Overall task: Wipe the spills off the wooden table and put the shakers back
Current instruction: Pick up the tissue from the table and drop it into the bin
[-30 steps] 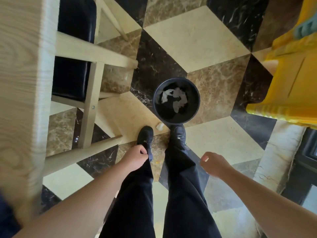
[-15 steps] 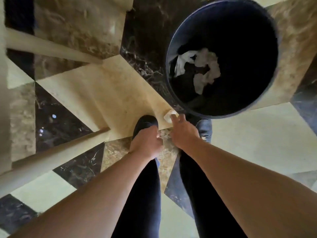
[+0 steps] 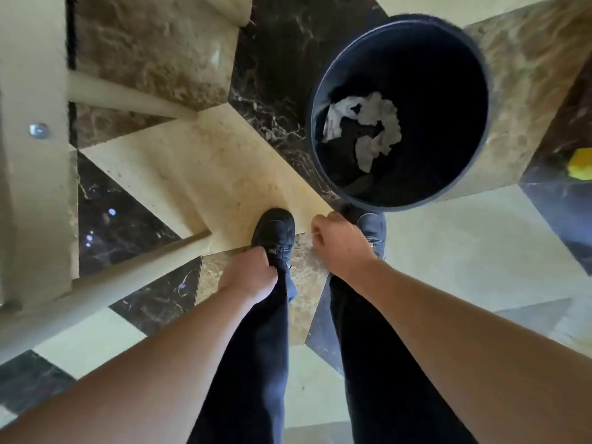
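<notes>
I am bent low over the marble floor. My right hand [image 3: 339, 241] is closed in a fist just above the floor, at the near rim of a dark round bin [image 3: 445, 91]. The small white paper scrap that lay there no longer shows; it seems to be inside the fist. Crumpled white tissues [image 3: 365, 129] lie at the bottom of the bin. My left hand [image 3: 250, 277] is a closed fist resting against my left trouser leg, holding nothing I can see. No shakers or table top are in view.
Pale wooden furniture legs and rails [image 3: 35, 193] stand at the left, with a metal bolt head [image 3: 39, 131]. My black shoes [image 3: 275, 232] stand right in front of the bin. A yellow object [image 3: 580, 164] shows at the right edge.
I bent down toward the bin, which now fills more of the view. My right hand reached the white scrap by the bin and closed over it. The left hand stayed on my leg.
</notes>
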A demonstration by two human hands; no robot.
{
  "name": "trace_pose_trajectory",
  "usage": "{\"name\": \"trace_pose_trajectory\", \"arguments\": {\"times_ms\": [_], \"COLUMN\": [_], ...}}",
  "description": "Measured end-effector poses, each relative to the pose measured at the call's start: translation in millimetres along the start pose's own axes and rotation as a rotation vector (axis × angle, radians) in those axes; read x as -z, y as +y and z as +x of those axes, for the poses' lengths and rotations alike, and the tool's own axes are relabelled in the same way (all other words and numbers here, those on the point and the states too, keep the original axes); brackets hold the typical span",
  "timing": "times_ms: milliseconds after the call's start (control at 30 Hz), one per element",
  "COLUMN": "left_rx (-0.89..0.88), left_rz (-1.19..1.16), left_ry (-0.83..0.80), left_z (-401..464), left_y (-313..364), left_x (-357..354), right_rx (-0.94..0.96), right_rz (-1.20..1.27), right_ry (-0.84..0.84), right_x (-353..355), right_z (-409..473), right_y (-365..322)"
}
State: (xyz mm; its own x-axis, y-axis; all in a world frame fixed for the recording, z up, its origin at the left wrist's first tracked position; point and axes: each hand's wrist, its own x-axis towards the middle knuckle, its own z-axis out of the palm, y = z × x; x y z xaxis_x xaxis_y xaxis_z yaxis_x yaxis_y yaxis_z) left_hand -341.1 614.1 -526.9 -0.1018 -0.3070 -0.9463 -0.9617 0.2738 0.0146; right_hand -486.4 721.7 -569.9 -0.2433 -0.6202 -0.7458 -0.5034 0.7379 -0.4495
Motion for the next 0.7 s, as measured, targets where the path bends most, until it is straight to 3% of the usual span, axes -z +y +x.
{"name": "trace_pose_trajectory", "arguments": {"times_ms": [233,333,400,500,700], "left_rx": [-0.127,-0.125,-0.116,-0.088,-0.163], "left_rz": [-0.063,-0.089,-0.131,-0.249,-0.459], "left_ry": [-0.035,-0.027,-0.022,0.019,0.177], "left_z": [-104.0,-144.2,-187.5,-259.4,-414.0], "left_y": [52.6,72.7,84.3,97.8,89.5], "left_x": [52.8,84.5,106.3,137.1,182.1], "right_rx": [-0.147,-0.309,-0.402,-0.341,-0.329], "right_rz": [0.254,0.168,0.081,0.084,0.264], "right_ry": [0.254,0.138,-0.076,-0.305,-0.216], "right_x": [145.3,184.0,203.8,232.1,252.9], "right_z": [-111.5,-128.9,-153.2,-210.1,-321.8], "right_y": [-40.8,-38.7,-50.6,-90.5,-164.6]}}
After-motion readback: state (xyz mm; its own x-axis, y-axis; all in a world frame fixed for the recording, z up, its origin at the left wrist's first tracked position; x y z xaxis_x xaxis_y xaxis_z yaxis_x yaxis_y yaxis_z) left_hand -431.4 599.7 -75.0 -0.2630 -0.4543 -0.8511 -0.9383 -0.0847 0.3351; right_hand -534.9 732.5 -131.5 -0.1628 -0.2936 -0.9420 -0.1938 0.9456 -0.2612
